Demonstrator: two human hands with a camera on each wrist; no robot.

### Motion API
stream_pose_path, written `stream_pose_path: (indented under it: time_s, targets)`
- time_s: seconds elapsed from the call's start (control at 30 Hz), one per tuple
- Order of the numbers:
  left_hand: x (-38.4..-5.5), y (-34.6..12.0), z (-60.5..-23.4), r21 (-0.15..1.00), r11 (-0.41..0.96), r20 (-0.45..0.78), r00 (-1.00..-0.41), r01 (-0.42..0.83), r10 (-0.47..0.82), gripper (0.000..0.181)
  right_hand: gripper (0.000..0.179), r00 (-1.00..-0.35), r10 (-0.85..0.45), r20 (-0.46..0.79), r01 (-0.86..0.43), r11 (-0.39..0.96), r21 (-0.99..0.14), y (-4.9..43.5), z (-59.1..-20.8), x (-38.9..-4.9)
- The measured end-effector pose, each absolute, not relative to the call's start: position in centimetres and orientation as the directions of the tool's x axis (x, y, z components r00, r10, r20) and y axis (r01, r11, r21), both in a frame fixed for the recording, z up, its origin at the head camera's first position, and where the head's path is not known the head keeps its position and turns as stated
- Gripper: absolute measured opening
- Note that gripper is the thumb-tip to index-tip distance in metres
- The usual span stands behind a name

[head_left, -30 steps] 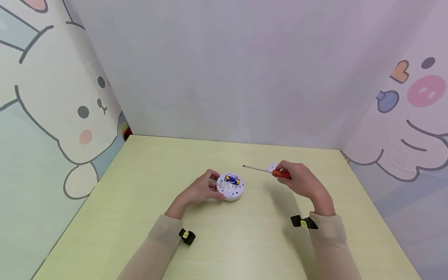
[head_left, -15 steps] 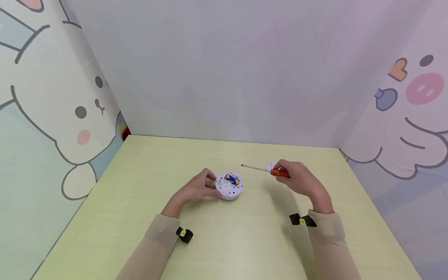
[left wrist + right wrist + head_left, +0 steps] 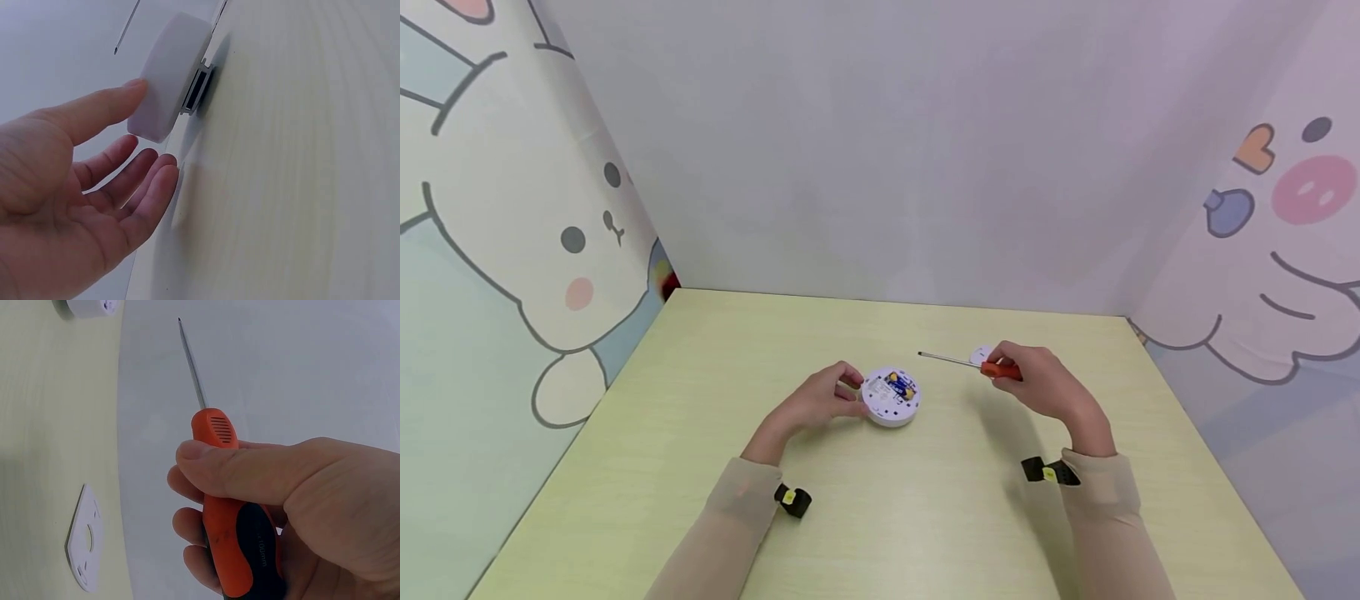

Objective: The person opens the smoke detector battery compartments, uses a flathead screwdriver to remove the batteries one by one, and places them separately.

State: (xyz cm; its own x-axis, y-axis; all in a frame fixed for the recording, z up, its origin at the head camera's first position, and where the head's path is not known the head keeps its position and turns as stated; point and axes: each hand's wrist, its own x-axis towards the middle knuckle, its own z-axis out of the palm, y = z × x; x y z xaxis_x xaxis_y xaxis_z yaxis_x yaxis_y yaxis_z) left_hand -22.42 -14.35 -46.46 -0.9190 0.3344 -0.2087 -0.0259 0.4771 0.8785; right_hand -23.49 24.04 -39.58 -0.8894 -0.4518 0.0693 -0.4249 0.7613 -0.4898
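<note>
Well, at the middle of the pale, faintly grained worktop (image 3: 887, 525) is a smooth, round white device (image 3: 883, 407), blue-and-yellow batteries (image 3: 900, 386) set in its face. Palm turned toward it, the left hand (image 3: 814, 407) has its thumb against the edge, fingers loose, not gripping. The right hand (image 3: 1037, 379), wrist bent inward, grips an orange-handled screwdriver (image 3: 228, 544), slim metal shaft pointing left, near a flat white plate (image 3: 78, 537).

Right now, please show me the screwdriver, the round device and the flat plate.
Screwdriver (image 3: 224, 526): right wrist view, orange handle.
Round device (image 3: 889, 404): head view, its upper face.
Flat plate (image 3: 79, 540): right wrist view, broad face.
</note>
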Motion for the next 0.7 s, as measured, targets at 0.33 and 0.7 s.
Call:
stream_pose_path:
  time_s: [0.33, 0.7]
  targets:
    - [-22.6, -14.5, -46.58, 0.879, 0.477, -0.199, -0.922, -0.018, 0.333, 0.037, 0.021, -0.885, -0.459, 0.076, -0.431, 0.747, -0.506, 24.01, -39.36, -23.26]
    - [-22.62, -14.61, -46.39, 0.872, 0.489, -0.178, -0.924, 0.011, 0.338, 0.031, 0.022, -0.887, -0.454, 0.084, -0.432, 0.751, -0.499, 24.01, -39.56, -23.28]
